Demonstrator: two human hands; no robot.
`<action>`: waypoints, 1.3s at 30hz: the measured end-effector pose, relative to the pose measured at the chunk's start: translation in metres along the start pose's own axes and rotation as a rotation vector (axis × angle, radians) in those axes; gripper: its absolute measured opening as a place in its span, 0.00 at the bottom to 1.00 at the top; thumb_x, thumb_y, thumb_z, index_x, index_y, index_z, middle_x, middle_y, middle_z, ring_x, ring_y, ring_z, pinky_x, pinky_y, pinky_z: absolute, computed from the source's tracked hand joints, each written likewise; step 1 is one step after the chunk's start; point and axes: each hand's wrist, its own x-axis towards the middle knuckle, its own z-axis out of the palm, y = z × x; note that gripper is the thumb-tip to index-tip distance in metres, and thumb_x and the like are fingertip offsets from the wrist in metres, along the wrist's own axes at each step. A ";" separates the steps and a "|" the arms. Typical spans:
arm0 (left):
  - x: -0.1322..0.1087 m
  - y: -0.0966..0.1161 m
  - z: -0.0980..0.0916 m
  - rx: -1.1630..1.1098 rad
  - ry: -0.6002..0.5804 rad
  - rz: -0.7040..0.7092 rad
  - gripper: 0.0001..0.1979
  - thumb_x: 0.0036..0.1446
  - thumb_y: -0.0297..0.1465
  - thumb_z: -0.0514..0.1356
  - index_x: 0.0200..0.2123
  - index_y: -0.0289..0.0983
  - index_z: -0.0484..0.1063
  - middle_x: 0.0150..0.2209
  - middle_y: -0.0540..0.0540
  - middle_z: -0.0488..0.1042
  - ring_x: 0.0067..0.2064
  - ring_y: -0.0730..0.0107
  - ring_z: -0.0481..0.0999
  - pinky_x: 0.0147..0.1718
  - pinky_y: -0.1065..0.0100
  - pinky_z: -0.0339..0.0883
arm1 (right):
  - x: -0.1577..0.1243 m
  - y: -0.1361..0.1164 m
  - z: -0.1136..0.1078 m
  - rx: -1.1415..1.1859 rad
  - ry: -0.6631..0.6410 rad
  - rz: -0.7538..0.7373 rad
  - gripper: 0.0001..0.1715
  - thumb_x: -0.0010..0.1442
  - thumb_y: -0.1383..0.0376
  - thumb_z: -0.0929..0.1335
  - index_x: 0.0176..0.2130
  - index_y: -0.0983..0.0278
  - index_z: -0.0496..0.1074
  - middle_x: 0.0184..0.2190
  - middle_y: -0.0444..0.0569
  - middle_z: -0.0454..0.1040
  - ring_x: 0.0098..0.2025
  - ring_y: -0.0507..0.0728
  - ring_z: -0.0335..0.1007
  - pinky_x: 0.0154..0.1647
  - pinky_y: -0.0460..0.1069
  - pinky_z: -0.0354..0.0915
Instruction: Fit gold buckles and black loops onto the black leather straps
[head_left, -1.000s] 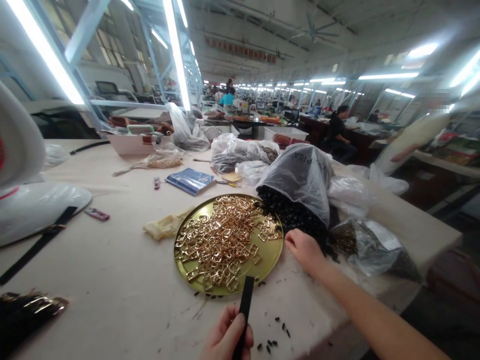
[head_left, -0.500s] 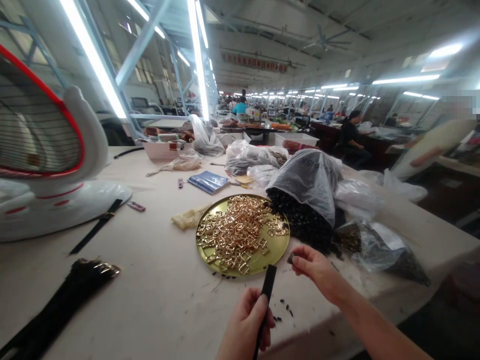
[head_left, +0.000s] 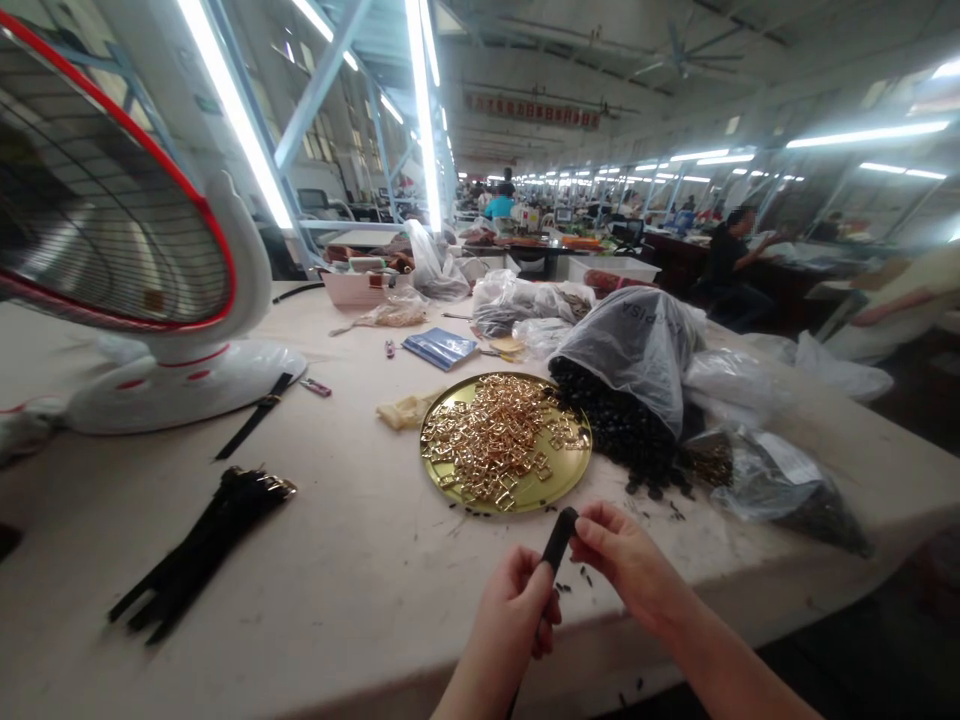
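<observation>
- Black strap (head_left: 559, 538) is in the head view, its top end between both sets of fingers.
- The left hand (head_left: 517, 605) holds it, fingers closed around it. The right hand (head_left: 626, 560) pinches its tip, finger and thumb close together; I cannot tell if a small piece sits between them.
- The strap's top shows no gold; its low end is partly hidden.
- Far left of the fingers, a strap bundle (head_left: 202, 545) with gold at one end looks further along.
- Lots seems left: loose gold buckles (head_left: 487, 440) fill much of the tray (head_left: 551, 488), just past the fingertips, and a black heap (head_left: 622, 420) lies beyond the right fingers.
- The table (head_left: 352, 590) has open room left of the fingers; its near edge is close below them.
</observation>
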 end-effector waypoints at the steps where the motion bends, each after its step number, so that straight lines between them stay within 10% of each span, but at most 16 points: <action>1: 0.000 -0.002 0.001 0.010 0.005 0.005 0.09 0.48 0.37 0.52 0.25 0.40 0.53 0.12 0.58 0.64 0.09 0.81 0.57 0.07 0.79 0.46 | -0.001 0.001 -0.001 -0.028 0.002 -0.016 0.08 0.49 0.64 0.71 0.28 0.65 0.68 0.25 0.42 0.69 0.28 0.48 0.64 0.34 0.45 0.61; 13: -0.007 0.007 -0.023 0.448 -0.044 0.063 0.03 0.48 0.30 0.51 0.23 0.39 0.59 0.13 0.57 0.64 0.13 0.79 0.59 0.11 0.78 0.50 | -0.001 0.010 -0.026 -0.760 -0.053 -0.233 0.11 0.50 0.62 0.69 0.37 0.61 0.74 0.33 0.48 0.75 0.37 0.57 0.70 0.40 0.52 0.65; 32: 0.010 -0.004 -0.021 0.234 0.017 0.068 0.08 0.51 0.33 0.52 0.23 0.39 0.58 0.13 0.58 0.59 0.15 0.80 0.56 0.15 0.77 0.50 | 0.013 0.021 -0.020 -0.617 -0.003 -0.110 0.14 0.51 0.61 0.68 0.39 0.62 0.73 0.34 0.48 0.75 0.35 0.57 0.70 0.38 0.51 0.66; 39: 0.022 -0.020 -0.014 0.064 -0.010 -0.025 0.08 0.51 0.36 0.50 0.24 0.40 0.56 0.12 0.59 0.57 0.12 0.80 0.52 0.11 0.77 0.45 | 0.014 0.032 -0.005 -0.237 0.087 0.034 0.17 0.46 0.59 0.72 0.37 0.63 0.72 0.30 0.46 0.73 0.32 0.54 0.68 0.35 0.49 0.65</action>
